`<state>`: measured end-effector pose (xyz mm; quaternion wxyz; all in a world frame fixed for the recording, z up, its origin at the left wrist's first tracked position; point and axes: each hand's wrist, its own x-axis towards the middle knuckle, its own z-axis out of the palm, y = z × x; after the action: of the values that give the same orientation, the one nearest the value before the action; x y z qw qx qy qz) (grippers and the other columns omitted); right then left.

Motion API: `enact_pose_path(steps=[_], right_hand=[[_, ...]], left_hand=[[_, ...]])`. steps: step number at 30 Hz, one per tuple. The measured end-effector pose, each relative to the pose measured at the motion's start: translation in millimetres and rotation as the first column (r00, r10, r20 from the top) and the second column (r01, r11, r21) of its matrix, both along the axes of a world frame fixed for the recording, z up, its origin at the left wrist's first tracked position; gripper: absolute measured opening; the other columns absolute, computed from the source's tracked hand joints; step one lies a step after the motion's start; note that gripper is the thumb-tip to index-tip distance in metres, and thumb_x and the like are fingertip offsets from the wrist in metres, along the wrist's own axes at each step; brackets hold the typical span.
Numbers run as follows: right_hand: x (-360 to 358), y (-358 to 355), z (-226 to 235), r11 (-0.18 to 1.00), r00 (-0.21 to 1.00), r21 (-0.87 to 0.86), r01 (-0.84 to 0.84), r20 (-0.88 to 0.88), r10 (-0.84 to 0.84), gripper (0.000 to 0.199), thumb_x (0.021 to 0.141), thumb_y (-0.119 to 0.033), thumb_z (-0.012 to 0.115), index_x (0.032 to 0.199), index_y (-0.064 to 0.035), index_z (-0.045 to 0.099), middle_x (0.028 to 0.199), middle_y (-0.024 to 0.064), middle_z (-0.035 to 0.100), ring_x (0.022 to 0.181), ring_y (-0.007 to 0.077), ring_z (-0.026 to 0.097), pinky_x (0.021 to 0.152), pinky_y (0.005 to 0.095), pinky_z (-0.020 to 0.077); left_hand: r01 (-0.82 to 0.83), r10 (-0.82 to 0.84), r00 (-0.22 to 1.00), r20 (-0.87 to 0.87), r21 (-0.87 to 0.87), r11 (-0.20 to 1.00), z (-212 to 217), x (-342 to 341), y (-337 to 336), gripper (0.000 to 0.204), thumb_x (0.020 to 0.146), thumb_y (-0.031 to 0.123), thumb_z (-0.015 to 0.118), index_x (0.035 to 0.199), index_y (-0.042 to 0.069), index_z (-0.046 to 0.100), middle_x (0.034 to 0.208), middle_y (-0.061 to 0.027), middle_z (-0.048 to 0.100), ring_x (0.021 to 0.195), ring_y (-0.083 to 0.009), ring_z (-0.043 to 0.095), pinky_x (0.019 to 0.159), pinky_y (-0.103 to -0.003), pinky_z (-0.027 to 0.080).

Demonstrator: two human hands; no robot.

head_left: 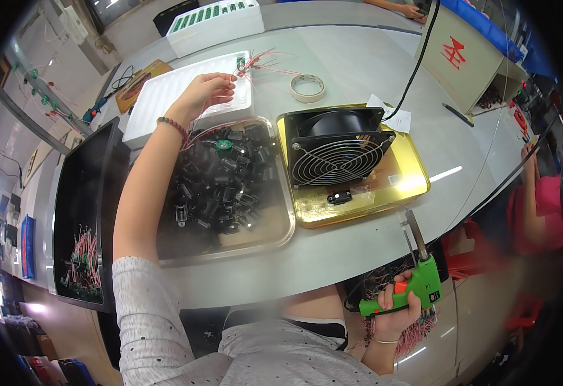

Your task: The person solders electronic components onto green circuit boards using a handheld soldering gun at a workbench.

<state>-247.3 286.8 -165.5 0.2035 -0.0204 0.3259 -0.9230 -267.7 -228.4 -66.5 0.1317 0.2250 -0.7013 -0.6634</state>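
My left hand reaches forward over the edge of a white foam tray, fingers pinched on thin red and white wires. A small green circuit board sits with those wires at the tray's corner. More pale wires trail from below the hand toward a round green board on a pile of black parts in a clear plastic bin. Low on the right, my right hand grips a green soldering gun, its metal tip pointing up near the table's front edge.
A black fan stands on a gold tin lid beside one black part. A tape roll lies behind. At left, a black bin holds wired boards. Other people's hands show at far right and back.
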Motion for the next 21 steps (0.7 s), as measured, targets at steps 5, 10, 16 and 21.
enact_pose_path(steps=[5,10,16,21], right_hand=[[0.3,-0.2,1.1,1.0,1.0,0.01,0.001,-0.004,-0.001,0.037,0.075,-0.018,0.046,0.106,0.0003,0.04,0.095,0.0103,0.052,0.042,0.0116,0.038,0.04,0.0242,0.0328],[0.1,-0.6,2.5,1.0,0.998,-0.011,0.027,0.054,-0.026,0.038,0.072,-0.018,0.046,0.104,0.0004,0.038,0.095,0.0131,0.05,0.042,0.015,0.039,0.039,0.0261,0.0319],[-0.4,1.1,-0.2,1.0,0.999,-0.007,0.015,0.031,-0.014,0.038,0.073,-0.018,0.047,0.105,0.0006,0.039,0.095,0.0115,0.052,0.042,0.0132,0.039,0.039,0.0251,0.0327],[-0.3,0.6,0.2,0.998,0.995,-0.008,0.056,0.08,-0.055,0.038,0.072,-0.018,0.047,0.103,0.0013,0.038,0.093,0.0129,0.05,0.041,0.0149,0.04,0.038,0.0261,0.0318]], left_hand=[[0.01,-0.009,0.998,-0.056,0.028,1.0,1.8,4.1,4.2,0.02,0.081,0.013,0.056,0.096,0.001,0.056,0.085,-0.0045,0.056,0.071,-0.0087,0.054,0.068,-0.021,0.049],[-0.015,0.015,1.0,0.006,-0.053,0.998,-0.1,1.2,3.6,0.016,0.08,0.014,0.056,0.092,0.003,0.056,0.081,-0.0031,0.056,0.07,-0.0081,0.054,0.065,-0.02,0.048],[-0.141,0.138,0.99,-0.025,-0.162,0.977,-8.4,-2.1,1.0,0.016,0.08,0.015,0.053,0.087,0.001,0.056,0.079,-0.0053,0.056,0.069,-0.0106,0.054,0.064,-0.023,0.049],[-0.263,0.253,0.965,-0.075,-0.193,0.945,-9.7,-1.0,-2.5,0.017,0.08,0.014,0.051,0.084,-0.002,0.055,0.078,-0.0083,0.056,0.068,-0.0126,0.055,0.064,-0.025,0.05]])
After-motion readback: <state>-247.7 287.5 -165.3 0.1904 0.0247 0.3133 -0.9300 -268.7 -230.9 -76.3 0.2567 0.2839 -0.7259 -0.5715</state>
